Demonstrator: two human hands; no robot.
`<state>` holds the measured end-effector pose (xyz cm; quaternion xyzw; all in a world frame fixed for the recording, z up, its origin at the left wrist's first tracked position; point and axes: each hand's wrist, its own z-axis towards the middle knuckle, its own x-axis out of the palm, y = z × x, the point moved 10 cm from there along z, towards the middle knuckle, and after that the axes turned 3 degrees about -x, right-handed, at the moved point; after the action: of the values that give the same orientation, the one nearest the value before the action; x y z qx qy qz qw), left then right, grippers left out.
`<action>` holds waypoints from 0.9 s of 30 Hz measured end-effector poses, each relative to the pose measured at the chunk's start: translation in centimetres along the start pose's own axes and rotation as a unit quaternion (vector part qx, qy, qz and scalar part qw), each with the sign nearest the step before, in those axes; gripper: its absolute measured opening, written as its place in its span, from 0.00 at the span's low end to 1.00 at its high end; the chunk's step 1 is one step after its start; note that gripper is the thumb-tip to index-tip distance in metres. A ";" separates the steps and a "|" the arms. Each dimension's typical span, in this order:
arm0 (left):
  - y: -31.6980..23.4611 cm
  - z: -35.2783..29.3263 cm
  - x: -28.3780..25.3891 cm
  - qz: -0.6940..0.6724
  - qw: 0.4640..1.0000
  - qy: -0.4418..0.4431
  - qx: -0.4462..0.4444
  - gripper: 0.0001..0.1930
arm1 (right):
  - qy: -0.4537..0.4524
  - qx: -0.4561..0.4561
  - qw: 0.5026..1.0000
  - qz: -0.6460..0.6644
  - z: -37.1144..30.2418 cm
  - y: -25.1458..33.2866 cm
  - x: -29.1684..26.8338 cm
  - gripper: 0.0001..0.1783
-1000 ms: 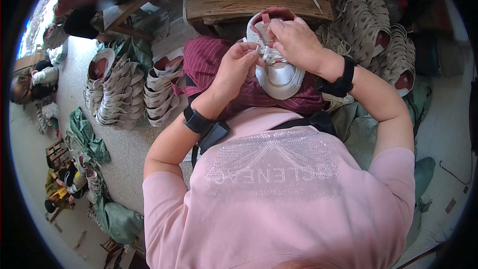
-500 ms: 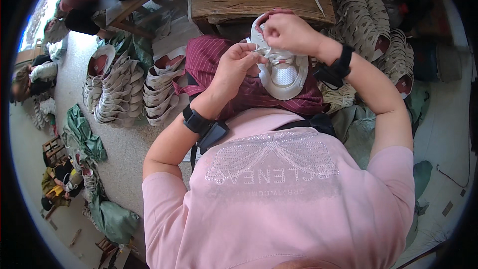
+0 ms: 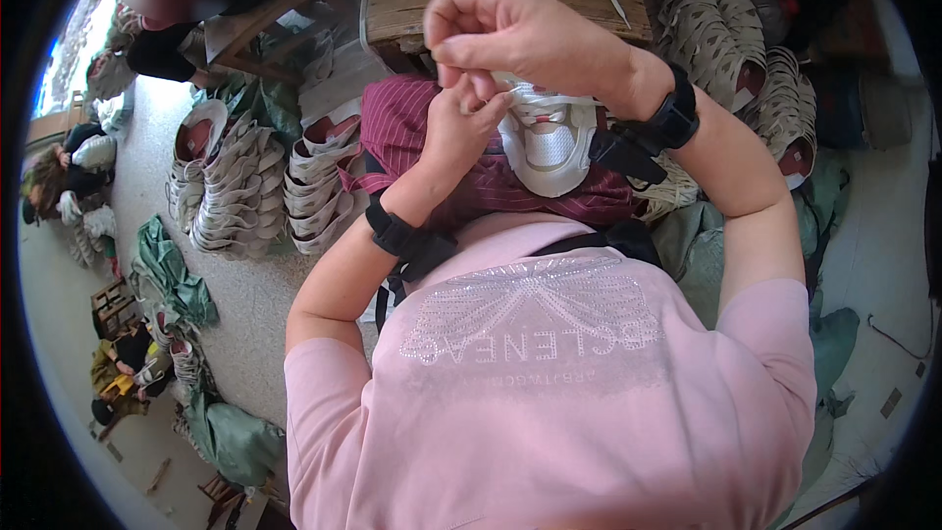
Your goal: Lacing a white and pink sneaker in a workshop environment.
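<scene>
Head view: white shoe [image 3: 549, 142] beneath fingers [image 3: 461, 64].

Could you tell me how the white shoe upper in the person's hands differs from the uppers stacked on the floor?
The white upper lies alone on the lap, touched by both hands; the stacked uppers sit nested in rows, untouched. It looks whiter, they greyer. Both look like unfinished shoe uppers.

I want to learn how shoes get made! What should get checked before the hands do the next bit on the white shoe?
1. White shoe upper resting steady on the lap: ok.
2. Left hand touching the upper's top edge: ok.
3. Right hand raised above it, fingers pinched: ok.
4. Something thin held in that pinch: cannot tell.
5. Stacks of uppers beside the left arm, close by: ok.
</scene>
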<state>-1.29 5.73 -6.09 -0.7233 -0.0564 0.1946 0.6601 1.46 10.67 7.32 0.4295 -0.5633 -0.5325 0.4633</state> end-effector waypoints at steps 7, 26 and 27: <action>-4.0 0.7 1.2 0.181 0.983 0.018 0.021 0.07 | -0.017 -0.080 0.997 0.013 1.1 2.5 -1.1 0.04; -7.9 1.3 2.5 0.376 0.905 -0.035 0.197 0.11 | -0.034 -0.105 0.812 -0.573 -8.7 -3.8 -4.1 0.07; -7.8 1.3 2.5 0.375 0.905 -0.035 0.196 0.11 | -0.030 -0.087 0.814 -0.574 -9.2 -4.6 -3.9 0.07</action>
<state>1.93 8.71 0.91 -0.5399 0.2353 0.4604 0.6642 11.21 12.30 2.52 0.6165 -0.1792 -0.7611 0.0922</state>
